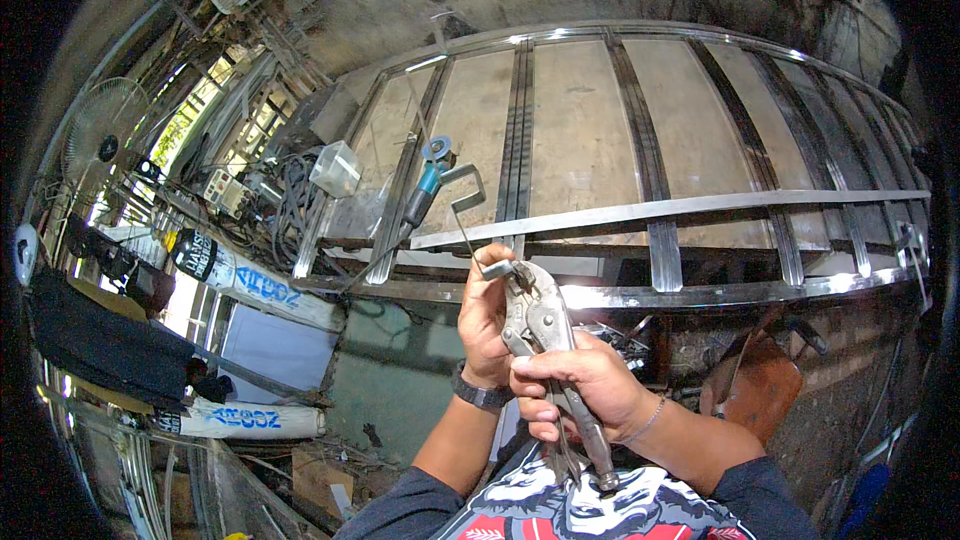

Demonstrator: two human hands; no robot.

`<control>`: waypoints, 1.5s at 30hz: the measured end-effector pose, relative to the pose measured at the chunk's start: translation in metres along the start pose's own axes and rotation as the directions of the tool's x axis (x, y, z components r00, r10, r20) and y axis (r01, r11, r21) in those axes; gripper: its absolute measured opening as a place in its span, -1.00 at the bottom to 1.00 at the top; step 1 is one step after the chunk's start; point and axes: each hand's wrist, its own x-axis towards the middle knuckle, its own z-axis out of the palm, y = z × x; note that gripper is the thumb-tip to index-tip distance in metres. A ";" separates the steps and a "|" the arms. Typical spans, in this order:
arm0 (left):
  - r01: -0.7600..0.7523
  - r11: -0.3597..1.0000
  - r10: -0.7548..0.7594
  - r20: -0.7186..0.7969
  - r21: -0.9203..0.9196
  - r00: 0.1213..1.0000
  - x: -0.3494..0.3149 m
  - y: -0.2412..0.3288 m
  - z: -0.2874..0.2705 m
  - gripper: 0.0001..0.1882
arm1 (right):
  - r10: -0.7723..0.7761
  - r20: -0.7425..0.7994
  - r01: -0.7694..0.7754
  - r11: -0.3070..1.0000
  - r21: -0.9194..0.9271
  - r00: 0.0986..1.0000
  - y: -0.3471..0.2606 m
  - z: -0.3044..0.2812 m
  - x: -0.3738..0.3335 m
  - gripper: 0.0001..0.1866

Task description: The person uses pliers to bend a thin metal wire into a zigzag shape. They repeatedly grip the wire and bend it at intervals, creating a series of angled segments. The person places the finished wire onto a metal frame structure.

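Locking pliers (pixel 545 318), one pair, grey metal: being held before the middle of the counter's near edge, head pointing up, handles slanting down toward the shirt (pixel 590 500). Right hand (pixel 585 380): closing around the handles; a bracelet (pixel 645 424) circling its wrist. Left hand (pixel 485 325): narrowing to a pinch on the lower end of a bent metal strip (pixel 469 203), beside the pliers' head; whether the pliers are clamping the strip, cannot tell. Dark wristwatch (pixel 482 390): encircling the left wrist. Strip: rising above the counter's near edge in a crooked, squared hook.

Counter (pixel 570 297), slatted metal: carrying the following. Angle grinder (pixel 428 183), blue-green body: lying toward the left end. Clear plastic container (pixel 336 170): resting near the left edge. Flat metal bar (pixel 670 209): running lengthwise near the near edge, reaching the right end. Beyond the left edge: dark cables (pixel 292 195) bunching.
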 end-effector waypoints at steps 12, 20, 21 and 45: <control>-0.483 0.429 0.346 0.355 0.763 0.869 0.035 0.060 0.054 -0.12 | -0.027 -0.090 0.033 0.997 0.065 0.996 -0.007 -0.007 0.000 -0.65; -0.257 0.727 0.110 0.261 0.636 0.959 0.053 0.057 0.091 -0.38 | 0.000 -0.106 0.009 0.996 0.085 0.994 -0.001 -0.002 0.003 -0.84; -0.261 0.727 0.124 0.253 0.635 0.960 0.053 0.052 0.082 -0.50 | 0.000 -0.113 0.009 0.997 0.076 0.994 0.000 -0.003 0.004 -0.88; -0.545 0.587 0.465 0.302 0.599 0.832 0.045 0.073 0.063 -0.32 | 0.056 -0.071 -0.069 0.978 -0.195 0.996 0.001 0.017 -0.002 -0.62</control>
